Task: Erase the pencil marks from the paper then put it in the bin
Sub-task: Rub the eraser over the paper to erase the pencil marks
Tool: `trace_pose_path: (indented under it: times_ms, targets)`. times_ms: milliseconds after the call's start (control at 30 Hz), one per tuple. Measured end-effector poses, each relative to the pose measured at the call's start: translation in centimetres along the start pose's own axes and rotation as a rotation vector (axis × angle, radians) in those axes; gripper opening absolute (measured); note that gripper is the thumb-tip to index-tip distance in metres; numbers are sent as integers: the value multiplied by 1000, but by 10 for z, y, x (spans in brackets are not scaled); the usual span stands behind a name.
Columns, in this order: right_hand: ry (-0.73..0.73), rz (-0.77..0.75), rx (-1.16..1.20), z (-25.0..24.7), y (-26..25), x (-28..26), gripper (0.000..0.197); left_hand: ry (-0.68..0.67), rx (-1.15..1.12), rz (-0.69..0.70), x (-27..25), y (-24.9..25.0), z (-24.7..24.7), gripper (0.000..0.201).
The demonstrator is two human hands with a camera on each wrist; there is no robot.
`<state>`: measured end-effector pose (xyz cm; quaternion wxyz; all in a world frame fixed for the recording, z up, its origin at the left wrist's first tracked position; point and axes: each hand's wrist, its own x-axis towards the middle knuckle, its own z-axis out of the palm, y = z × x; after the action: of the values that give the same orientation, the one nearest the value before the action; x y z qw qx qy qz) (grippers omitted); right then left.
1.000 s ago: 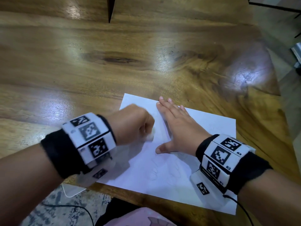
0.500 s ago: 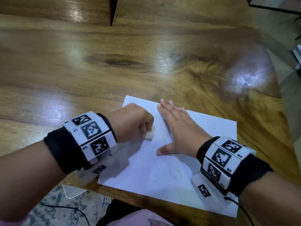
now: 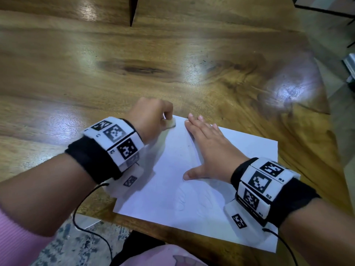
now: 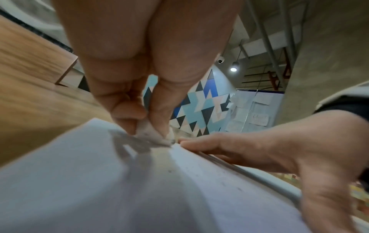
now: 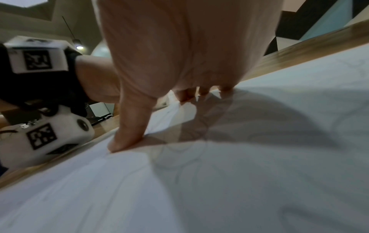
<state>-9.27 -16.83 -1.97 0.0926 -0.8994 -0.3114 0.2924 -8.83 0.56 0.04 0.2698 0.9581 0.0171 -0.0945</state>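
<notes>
A white sheet of paper (image 3: 172,185) lies on the wooden table (image 3: 134,73) near its front edge, with faint pencil traces (image 3: 192,200) in its lower middle. My left hand (image 3: 153,120) pinches a small white eraser (image 3: 170,123) and presses it on the paper's far left corner; the left wrist view shows the eraser (image 4: 153,134) between fingertips and thumb on the sheet (image 4: 119,189). My right hand (image 3: 207,150) lies flat on the paper, fingers straight, thumb spread. In the right wrist view the thumb (image 5: 127,134) presses the paper (image 5: 239,173). No bin is in view.
The table's front edge (image 3: 172,233) runs just below the paper, with a patterned floor (image 3: 76,246) and a pink garment (image 3: 157,256) beneath. Cables hang from both wrist bands. A dark gap (image 3: 132,10) splits the tabletop at the far side.
My left hand has slid the eraser away from me, from the paper's middle left up to its far left corner. The right hand stays flat on the sheet.
</notes>
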Motion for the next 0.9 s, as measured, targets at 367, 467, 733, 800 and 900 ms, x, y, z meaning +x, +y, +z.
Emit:
trace_pose_path:
  times_ms: [367, 467, 733, 800, 900]
  targets:
    - [-14, -26, -15, 0, 0, 0, 115, -58, 21, -39, -13, -13, -8, 11]
    - [-17, -25, -10, 0, 0, 0, 115, -226, 107, 21, -28, -20, -9, 30]
    - [-37, -109, -84, 0, -1, -3, 101, -103, -138, -149, -44, -34, -5, 11]
    - [-42, -116, -82, 1, -2, -4, 94, -60, -216, -207, -43, -43, -7, 11]
    - [-56, -103, -109, 2, -6, -6, 94, -53, -268, -246, -45, -51, -11, 14]
